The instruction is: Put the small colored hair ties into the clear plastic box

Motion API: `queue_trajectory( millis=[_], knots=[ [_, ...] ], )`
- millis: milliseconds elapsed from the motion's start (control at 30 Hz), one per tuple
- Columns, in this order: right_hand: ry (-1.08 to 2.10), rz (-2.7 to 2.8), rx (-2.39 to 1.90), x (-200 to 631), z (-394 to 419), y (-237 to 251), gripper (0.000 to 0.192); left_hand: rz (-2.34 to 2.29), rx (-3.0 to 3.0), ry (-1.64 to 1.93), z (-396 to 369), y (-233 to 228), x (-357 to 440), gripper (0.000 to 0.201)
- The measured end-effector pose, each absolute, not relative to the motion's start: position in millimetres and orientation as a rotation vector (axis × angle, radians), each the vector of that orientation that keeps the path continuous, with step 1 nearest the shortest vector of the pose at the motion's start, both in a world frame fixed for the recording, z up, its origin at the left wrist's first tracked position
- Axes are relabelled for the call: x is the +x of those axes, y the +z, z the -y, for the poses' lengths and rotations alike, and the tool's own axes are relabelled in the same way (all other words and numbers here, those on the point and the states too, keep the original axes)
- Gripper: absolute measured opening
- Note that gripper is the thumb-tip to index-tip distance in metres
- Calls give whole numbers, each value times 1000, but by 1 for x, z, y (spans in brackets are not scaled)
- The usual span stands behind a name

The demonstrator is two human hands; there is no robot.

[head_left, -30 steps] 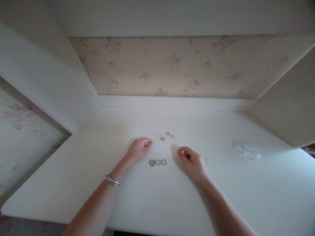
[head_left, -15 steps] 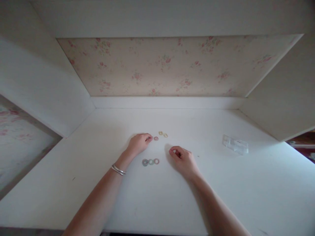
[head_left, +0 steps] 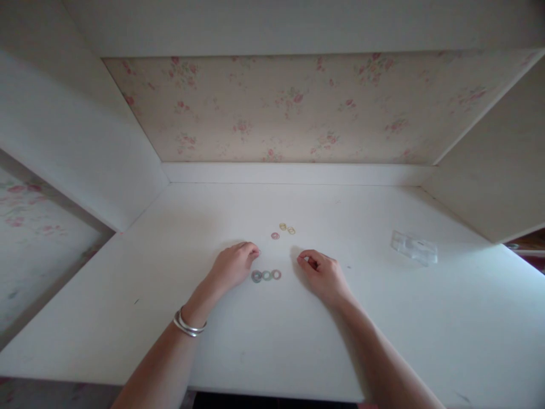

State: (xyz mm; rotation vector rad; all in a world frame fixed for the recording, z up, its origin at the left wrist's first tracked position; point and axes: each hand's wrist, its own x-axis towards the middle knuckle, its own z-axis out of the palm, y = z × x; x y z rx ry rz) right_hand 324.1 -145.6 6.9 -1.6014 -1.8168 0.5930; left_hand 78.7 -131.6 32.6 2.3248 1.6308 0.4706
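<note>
My left hand (head_left: 233, 264) rests curled on the white desk (head_left: 272, 341), just beside a row of three rings (head_left: 266, 275); whether it grips anything, I cannot tell. My right hand (head_left: 323, 274), fingers loosely curled, shows nothing grasped.

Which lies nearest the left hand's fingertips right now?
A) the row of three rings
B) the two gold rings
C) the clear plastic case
A: the row of three rings sits just beside the left hand; the two gold rings and clear plastic case lie farther off.
</note>
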Motion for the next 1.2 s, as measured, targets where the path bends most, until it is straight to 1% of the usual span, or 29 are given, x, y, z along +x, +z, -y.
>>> queue_trajectory(
  millis=[100, 167, 400, 767, 1067, 1200],
  knots=[
    [593, 1815, -1599, 324, 145, 7, 28, -1515, 2352, 587, 140, 41, 86, 17],
    [591, 1823, -1598, 323, 145, 6, 28, -1436, 2402, 602, 146, 46, 92, 17],
    [549, 1856, -1584, 321, 147, 9, 27, -1269, 2572, 460, 156, 49, 107, 19],
    [570, 1881, -1597, 321, 148, 12, 26, -1242, 2659, 335, 157, 45, 115, 20],
    [566, 1889, -1588, 322, 148, 11, 23, -1240, 2686, 332, 155, 43, 116, 23],
    [565, 1885, -1593, 322, 148, 11, 23, -1280, 2637, 426, 155, 48, 114, 23]
  ],
)
